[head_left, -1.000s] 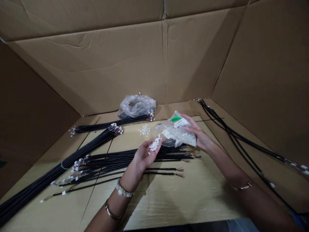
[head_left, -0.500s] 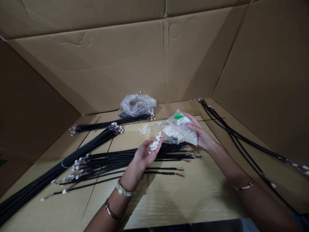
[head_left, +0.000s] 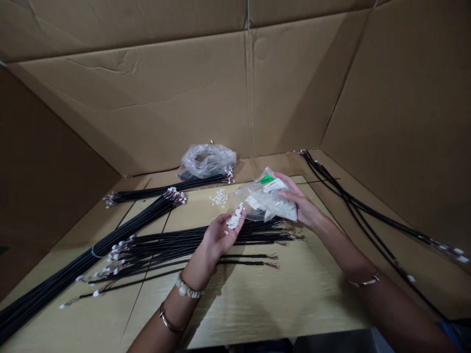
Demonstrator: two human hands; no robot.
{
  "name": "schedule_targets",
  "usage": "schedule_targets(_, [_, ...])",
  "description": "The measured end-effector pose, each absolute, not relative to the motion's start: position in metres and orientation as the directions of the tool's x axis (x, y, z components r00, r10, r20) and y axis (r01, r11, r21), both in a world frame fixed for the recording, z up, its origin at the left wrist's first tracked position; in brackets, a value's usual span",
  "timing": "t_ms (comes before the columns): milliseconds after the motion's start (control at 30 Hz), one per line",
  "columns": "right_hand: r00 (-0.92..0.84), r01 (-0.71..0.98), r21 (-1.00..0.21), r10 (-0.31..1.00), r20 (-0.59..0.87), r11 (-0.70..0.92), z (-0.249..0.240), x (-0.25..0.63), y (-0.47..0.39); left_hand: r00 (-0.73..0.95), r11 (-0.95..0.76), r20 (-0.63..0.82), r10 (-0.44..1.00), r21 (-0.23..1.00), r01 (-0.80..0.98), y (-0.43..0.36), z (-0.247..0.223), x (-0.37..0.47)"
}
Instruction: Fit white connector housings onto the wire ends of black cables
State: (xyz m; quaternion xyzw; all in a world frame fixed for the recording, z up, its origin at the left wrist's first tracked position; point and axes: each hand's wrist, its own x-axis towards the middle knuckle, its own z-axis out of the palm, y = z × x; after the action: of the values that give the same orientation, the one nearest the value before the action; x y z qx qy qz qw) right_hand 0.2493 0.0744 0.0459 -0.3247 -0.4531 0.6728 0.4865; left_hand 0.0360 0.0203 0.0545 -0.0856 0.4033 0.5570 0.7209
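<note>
My left hand (head_left: pixel 221 235) is palm up and cupped, with a small heap of white plastic connector housings (head_left: pixel 234 219) resting on its palm and fingers. My right hand (head_left: pixel 302 202) grips a clear plastic bag (head_left: pixel 270 198) at its right end, thumb on top. More white housings show through the bag, which carries a white label and a green patch. The bag's left end is close to the left fingertips; whether they touch I cannot tell. Behind the hands a loose pile of white housings (head_left: pixel 220 197) lies on the board.
Black cables (head_left: pixel 165 245) with white connectors and bare wire ends lie under my left hand. A tied cable bundle (head_left: pixel 91 252) runs along the left. Another bundle (head_left: pixel 165 185) and a clear bag (head_left: pixel 209 161) lie at the back. Long cables (head_left: pixel 362 206) stretch along the right cardboard wall.
The view has shifted slightly. The bag in my right hand has tipped a little, and the housings inside look shifted. My left hand stays cupped around its heap.
</note>
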Motion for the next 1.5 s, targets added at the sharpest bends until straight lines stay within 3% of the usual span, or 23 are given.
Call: schedule_targets(1500, [-0.32,-0.334,-0.94,0.946,0.041,-0.072,0.0432,0.2531,0.0762,0.052,0.364,-0.695,0.717,0.311,-0.878,0.0194,0.0552,0.0365])
